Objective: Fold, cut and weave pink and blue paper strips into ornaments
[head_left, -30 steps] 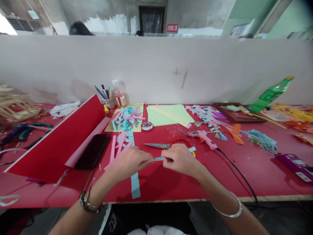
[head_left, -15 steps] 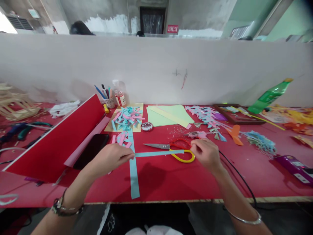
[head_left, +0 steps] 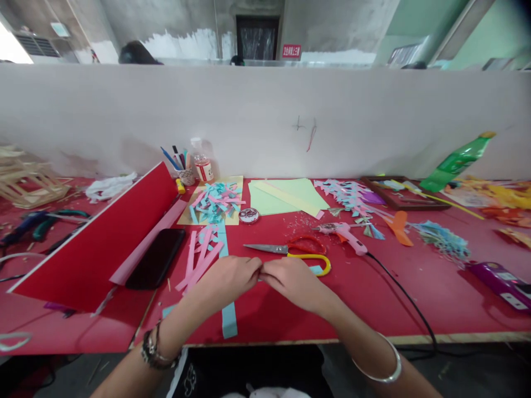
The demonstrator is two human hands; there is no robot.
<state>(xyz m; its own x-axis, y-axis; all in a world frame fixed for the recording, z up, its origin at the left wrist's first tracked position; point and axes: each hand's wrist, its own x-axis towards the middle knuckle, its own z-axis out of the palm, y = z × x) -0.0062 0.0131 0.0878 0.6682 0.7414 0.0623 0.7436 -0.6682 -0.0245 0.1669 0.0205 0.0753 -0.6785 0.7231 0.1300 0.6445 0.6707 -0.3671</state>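
Note:
My left hand [head_left: 238,276] and my right hand [head_left: 292,282] meet fingertip to fingertip over the near middle of the table, both closed in a pinch. A light blue paper strip [head_left: 317,270] is pinched there, mostly hidden by the hands; its end shows by the scissors' yellow handle. Under my left hand, a wider blue paper strip [head_left: 229,320] lies lengthwise on the table. Just beyond the hands rest scissors [head_left: 307,249] with red and yellow handles, blades pointing left. Pink paper strips [head_left: 203,262] lie beyond my left forearm.
Cut pink and blue paper pieces [head_left: 216,202] are heaped on a yellow sheet. A pink glue gun [head_left: 350,237] with a black cord lies right of the scissors. A phone [head_left: 155,260] and a leaning red board [head_left: 103,243] stand left. Behind rises a white partition [head_left: 257,121].
My right hand has moved left from beside the glue gun to meet my left hand, which has shifted right. The blue strip is now mostly covered; the glue gun is in fuller view.

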